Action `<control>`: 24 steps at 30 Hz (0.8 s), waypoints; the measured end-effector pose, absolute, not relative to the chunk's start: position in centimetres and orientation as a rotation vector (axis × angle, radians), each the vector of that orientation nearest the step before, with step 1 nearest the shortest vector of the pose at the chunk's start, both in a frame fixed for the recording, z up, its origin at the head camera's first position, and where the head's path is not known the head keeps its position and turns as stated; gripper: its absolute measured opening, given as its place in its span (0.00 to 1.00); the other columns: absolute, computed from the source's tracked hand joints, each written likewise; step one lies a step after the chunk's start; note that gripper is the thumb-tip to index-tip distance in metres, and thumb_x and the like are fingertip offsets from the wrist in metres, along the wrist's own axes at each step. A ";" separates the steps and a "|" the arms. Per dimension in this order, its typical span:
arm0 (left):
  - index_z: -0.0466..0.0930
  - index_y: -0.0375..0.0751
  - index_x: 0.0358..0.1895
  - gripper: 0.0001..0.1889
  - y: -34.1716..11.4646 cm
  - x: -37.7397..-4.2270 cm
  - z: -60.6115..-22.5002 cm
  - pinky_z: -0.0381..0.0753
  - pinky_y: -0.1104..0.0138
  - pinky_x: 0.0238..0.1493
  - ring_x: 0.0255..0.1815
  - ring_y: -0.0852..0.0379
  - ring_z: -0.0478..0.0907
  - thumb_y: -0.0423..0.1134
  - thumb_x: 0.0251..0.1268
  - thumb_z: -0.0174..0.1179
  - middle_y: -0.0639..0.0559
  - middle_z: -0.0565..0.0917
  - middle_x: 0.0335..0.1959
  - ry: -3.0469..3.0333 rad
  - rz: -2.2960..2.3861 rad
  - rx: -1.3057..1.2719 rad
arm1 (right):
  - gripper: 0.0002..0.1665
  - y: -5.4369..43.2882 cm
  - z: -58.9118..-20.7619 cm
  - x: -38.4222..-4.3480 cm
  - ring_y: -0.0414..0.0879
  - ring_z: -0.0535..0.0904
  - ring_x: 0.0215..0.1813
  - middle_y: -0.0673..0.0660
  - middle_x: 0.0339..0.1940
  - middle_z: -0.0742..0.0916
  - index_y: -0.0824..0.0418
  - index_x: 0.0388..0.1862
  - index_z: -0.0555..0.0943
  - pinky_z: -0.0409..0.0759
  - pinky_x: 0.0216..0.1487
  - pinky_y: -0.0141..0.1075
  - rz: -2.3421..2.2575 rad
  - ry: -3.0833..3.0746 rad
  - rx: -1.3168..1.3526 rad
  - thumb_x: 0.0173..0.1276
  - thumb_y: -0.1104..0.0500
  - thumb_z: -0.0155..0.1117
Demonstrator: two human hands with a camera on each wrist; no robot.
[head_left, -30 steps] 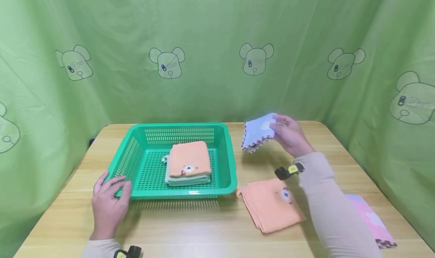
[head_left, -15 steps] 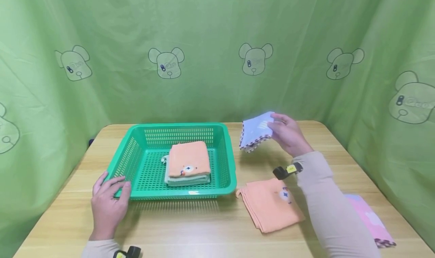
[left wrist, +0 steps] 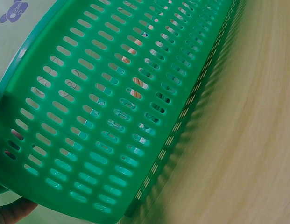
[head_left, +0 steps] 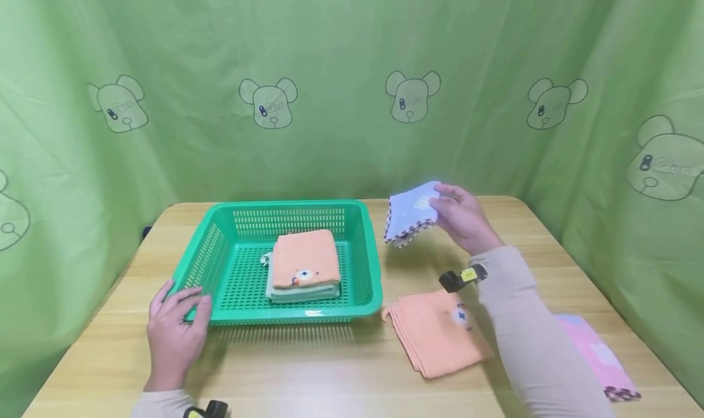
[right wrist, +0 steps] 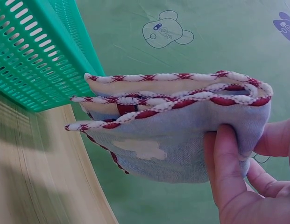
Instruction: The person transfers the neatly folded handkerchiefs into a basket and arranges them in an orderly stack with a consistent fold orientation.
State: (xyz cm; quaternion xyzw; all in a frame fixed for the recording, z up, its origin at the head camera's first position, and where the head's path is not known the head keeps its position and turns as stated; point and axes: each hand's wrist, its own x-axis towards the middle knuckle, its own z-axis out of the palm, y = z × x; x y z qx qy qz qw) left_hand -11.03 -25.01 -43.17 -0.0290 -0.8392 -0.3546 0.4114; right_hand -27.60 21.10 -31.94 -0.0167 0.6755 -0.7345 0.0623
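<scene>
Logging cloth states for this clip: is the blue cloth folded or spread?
Folded: the blue cloth, held in the right hand, shows stacked layers in the right wrist view.

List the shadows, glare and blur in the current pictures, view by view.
Head: shadows under the green basket and blue cloth, a white glint on the basket's near rim, a pale sheen on the table; left wrist: table grain smeared, basket slots clearer; right wrist: shadow bands on the table, the cloth's edging fairly crisp.
</scene>
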 end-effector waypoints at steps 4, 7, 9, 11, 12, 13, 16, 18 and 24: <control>0.85 0.31 0.26 0.08 -25.0 -11.0 -43.1 0.55 0.43 0.67 0.63 0.31 0.66 0.34 0.56 0.63 0.35 0.85 0.39 -2.112 -0.896 -0.073 | 0.37 20.9 -31.7 -27.5 0.44 0.74 0.51 0.57 0.56 0.71 0.65 0.75 0.53 0.76 0.56 0.30 -2.217 2.048 -0.051 0.72 0.66 0.55; 0.85 0.31 0.26 0.08 -25.0 -11.0 -43.1 0.55 0.43 0.67 0.64 0.31 0.66 0.34 0.56 0.63 0.35 0.85 0.39 -2.116 -0.900 -0.070 | 0.36 20.7 -31.6 -27.5 0.44 0.74 0.51 0.57 0.57 0.70 0.65 0.75 0.53 0.76 0.56 0.30 -2.224 2.041 -0.046 0.72 0.66 0.55; 0.85 0.31 0.26 0.08 -25.0 -10.9 -43.0 0.55 0.43 0.67 0.64 0.31 0.66 0.34 0.57 0.63 0.35 0.85 0.40 -2.120 -0.902 -0.066 | 0.36 20.6 -31.5 -27.5 0.44 0.74 0.51 0.57 0.57 0.71 0.65 0.75 0.54 0.76 0.56 0.30 -2.226 2.042 -0.044 0.72 0.66 0.55; 0.85 0.31 0.27 0.08 -25.0 -10.9 -43.0 0.55 0.42 0.67 0.64 0.31 0.66 0.34 0.57 0.63 0.35 0.85 0.40 -2.122 -0.903 -0.063 | 0.37 20.6 -31.3 -27.5 0.44 0.75 0.51 0.57 0.58 0.71 0.65 0.75 0.54 0.76 0.56 0.30 -2.233 2.035 -0.043 0.71 0.66 0.56; 0.85 0.31 0.27 0.08 -24.9 -10.9 -43.0 0.55 0.42 0.67 0.64 0.31 0.66 0.34 0.57 0.63 0.35 0.85 0.40 -2.122 -0.903 -0.062 | 0.37 20.5 -31.2 -27.5 0.44 0.75 0.51 0.57 0.57 0.71 0.65 0.75 0.54 0.76 0.56 0.30 -2.233 2.035 -0.041 0.71 0.66 0.55; 0.85 0.31 0.27 0.08 -24.9 -10.9 -42.9 0.55 0.42 0.67 0.64 0.31 0.66 0.34 0.57 0.63 0.35 0.85 0.40 -2.122 -0.903 -0.062 | 0.37 20.5 -31.1 -27.5 0.44 0.75 0.51 0.58 0.58 0.71 0.65 0.75 0.54 0.76 0.56 0.30 -2.234 2.033 -0.043 0.71 0.66 0.56; 0.85 0.31 0.27 0.08 -24.9 -10.9 -42.9 0.55 0.43 0.67 0.64 0.31 0.66 0.34 0.57 0.63 0.35 0.85 0.40 -2.121 -0.902 -0.064 | 0.37 20.4 -30.9 -27.4 0.44 0.75 0.51 0.58 0.57 0.71 0.65 0.75 0.53 0.76 0.56 0.30 -2.237 2.028 -0.043 0.71 0.67 0.55; 0.84 0.30 0.27 0.08 -24.9 -10.9 -42.9 0.55 0.43 0.67 0.63 0.31 0.66 0.34 0.57 0.63 0.35 0.85 0.40 -2.119 -0.899 -0.068 | 0.36 20.3 -30.7 -27.4 0.44 0.76 0.50 0.58 0.57 0.72 0.65 0.75 0.53 0.76 0.56 0.30 -2.240 2.021 -0.045 0.71 0.67 0.55; 0.85 0.31 0.26 0.08 -24.9 -10.9 -43.0 0.56 0.43 0.67 0.64 0.31 0.66 0.34 0.57 0.63 0.35 0.85 0.40 -2.116 -0.903 -0.063 | 0.36 19.9 -30.4 -27.5 0.44 0.77 0.49 0.59 0.57 0.72 0.66 0.75 0.53 0.77 0.55 0.31 -2.253 2.011 -0.073 0.71 0.68 0.54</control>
